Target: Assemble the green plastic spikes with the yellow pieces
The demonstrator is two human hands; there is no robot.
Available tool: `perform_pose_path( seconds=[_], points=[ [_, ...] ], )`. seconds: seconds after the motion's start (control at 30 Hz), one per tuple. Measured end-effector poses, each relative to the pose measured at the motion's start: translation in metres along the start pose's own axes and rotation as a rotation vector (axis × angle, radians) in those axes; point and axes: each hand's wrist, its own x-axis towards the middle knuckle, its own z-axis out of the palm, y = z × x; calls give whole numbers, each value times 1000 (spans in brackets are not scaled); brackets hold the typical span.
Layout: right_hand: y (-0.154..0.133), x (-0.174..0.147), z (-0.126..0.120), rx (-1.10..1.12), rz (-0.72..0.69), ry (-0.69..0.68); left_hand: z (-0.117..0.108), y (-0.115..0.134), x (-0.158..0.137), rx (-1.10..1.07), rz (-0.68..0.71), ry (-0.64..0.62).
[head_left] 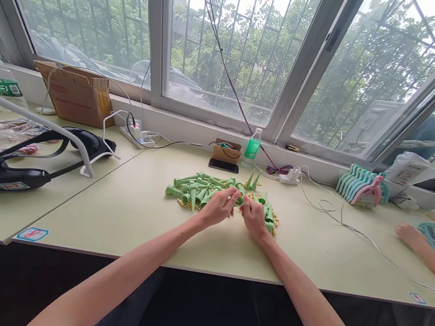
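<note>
Over the near side of a heap, my left hand (221, 207) and my right hand (254, 217) come together, fingers closed. Between their fingertips is a green plastic cone (240, 201), its round rim partly showing; the fingers hide the rest. Many similar green cone-shaped spikes (174, 191) lie in the heap, mostly to the left of and behind my hands. Two upright cones (254, 180) point upward just behind. Small yellow pieces (184, 204) are scattered under and around the heap; their exact kind is too small to tell.
Behind the heap are a black phone (223, 165), a small cardboard box (226, 152) and a green-labelled bottle (252, 147). A black headset (15, 176) lies left. White cables (369, 240) cross the right side, near small hangers (361, 187) and another person's arm (428, 254).
</note>
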Motion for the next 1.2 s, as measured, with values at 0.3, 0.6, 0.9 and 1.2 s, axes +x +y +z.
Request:
perform_pose_path(
  seconds=[0.3, 0.6, 0.9, 1.2],
  points=[
    [2, 0, 0, 2, -11, -3, 0, 0, -1, 21, 23, -4],
    [2, 0, 0, 9, -13, -6, 0, -1, -1, 63, 39, -3],
    [2, 0, 0, 0, -21, -14, 0, -1, -1, 75, 40, -9],
    [1, 0, 0, 1, -22, -19, -1, 1, -1, 83, 44, -17]
  ],
)
